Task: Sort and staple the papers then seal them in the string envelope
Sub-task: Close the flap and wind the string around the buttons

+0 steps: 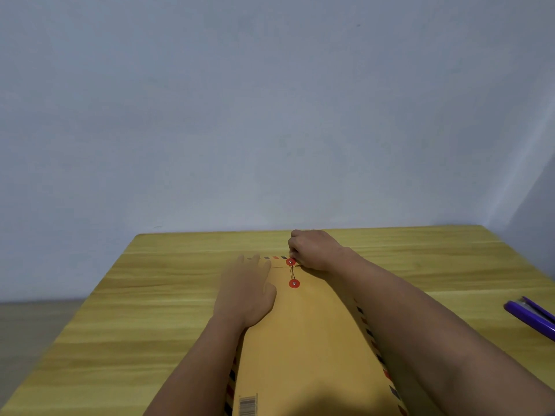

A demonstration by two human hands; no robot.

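A brown string envelope (303,334) with a red-and-blue striped border lies lengthwise on the wooden table (150,310), flap end away from me. Two red discs sit near its far end, the upper disc (290,261) on the flap and the lower disc (294,284) on the body. A thin dark string (292,273) runs between them. My left hand (246,291) lies flat, fingers spread, on the envelope's far left part. My right hand (313,249) is closed beside the upper disc, pinching the string's end. No papers show.
A purple stapler (533,316) lies at the table's right edge, partly cut off by the frame. A plain pale wall rises behind the table's far edge. A barcode (247,405) is printed on the envelope's near end.
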